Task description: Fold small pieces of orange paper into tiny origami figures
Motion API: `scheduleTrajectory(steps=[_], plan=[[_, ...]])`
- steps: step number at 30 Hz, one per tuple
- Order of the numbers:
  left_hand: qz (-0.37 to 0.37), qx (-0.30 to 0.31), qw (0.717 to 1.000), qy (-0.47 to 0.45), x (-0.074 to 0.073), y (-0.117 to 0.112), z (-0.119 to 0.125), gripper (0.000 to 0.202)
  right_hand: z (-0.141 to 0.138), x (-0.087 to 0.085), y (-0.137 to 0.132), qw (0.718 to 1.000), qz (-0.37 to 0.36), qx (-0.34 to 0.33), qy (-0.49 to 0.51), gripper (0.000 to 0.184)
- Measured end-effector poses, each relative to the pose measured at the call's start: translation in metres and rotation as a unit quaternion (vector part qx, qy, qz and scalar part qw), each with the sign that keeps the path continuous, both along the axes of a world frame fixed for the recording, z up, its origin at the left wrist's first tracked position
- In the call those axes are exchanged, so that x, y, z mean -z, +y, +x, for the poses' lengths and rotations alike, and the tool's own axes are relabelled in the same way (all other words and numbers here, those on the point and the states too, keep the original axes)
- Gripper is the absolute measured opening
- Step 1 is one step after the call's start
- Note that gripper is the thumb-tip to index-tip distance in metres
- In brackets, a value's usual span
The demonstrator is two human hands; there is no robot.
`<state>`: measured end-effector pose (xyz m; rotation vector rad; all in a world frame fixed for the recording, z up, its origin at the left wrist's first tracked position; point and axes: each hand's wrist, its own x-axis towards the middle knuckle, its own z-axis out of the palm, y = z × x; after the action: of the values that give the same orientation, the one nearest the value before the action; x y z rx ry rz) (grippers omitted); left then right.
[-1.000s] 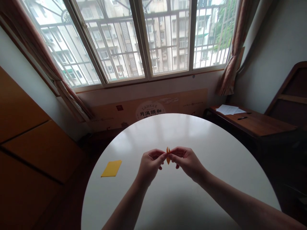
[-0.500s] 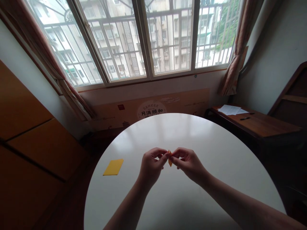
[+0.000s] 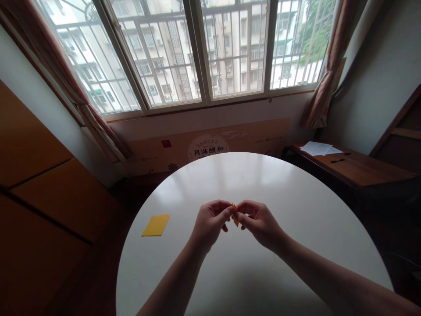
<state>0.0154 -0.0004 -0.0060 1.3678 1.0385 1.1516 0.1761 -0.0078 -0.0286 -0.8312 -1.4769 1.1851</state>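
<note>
While both hands meet over the tabletop, the largest item on record is the barred window (image 3: 210,48), which spans the wall far beyond the fingertips, with a curtain (image 3: 324,74) gathered at its right end. Next in size is the round white table (image 3: 296,210), which lies directly beneath the fingers and extends on all sides of them. A printed cardboard panel (image 3: 204,147) leans against the wall under the sill, beyond the table's far edge and straight ahead of the fingers. A dark wooden desk (image 3: 362,169) stands well to the right of the fingers, bearing white papers (image 3: 317,148) and a pen (image 3: 337,160) just beside them.

The left hand (image 3: 208,224) and right hand (image 3: 259,224) face each other, fingertips nearly touching, other fingers curled in. Each hand's thumb and forefinger are pinched closed on the folded orange paper (image 3: 235,219). A yellow sheet (image 3: 155,225) lies flat on the table well to the left of the left fingers, near the rim and apart from both hands.

The folded orange paper is the smallest item. It sits between the two sets of fingertips, held above the table surface, with only a narrow pointed sliver showing below the grip. Its exact folded form cannot be determined.
</note>
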Motion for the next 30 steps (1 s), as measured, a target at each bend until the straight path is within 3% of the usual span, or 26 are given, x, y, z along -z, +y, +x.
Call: scheduleTrajectory(steps=[5,15,21,27,30], plan=[[0.025,0.018,1.000,0.007,-0.0034,-0.0031,0.0002,0.021,0.0008,-0.0008,-0.0010,1.000,-0.010,-0.012,0.019,0.017],[0.060,-0.013,0.997,0.052,-0.0063,-0.0056,-0.0002,0.018,0.0019,-0.0055,-0.0031,1.000,-0.001,-0.001,-0.001,0.013],[0.036,-0.008,0.999,0.020,-0.0052,-0.0043,-0.0005,0.020,0.0014,-0.0046,-0.0031,1.000,-0.027,-0.010,-0.003,0.012],[0.052,-0.051,0.997,0.009,-0.0089,-0.0006,-0.0078,0.021,0.0012,-0.0046,-0.0022,0.998,-0.067,-0.017,-0.001,0.012],[0.032,-0.035,0.999,0.015,-0.0089,0.0003,-0.0087,0.027,0.0029,-0.0048,-0.0006,0.996,-0.084,-0.020,0.017,0.014]])
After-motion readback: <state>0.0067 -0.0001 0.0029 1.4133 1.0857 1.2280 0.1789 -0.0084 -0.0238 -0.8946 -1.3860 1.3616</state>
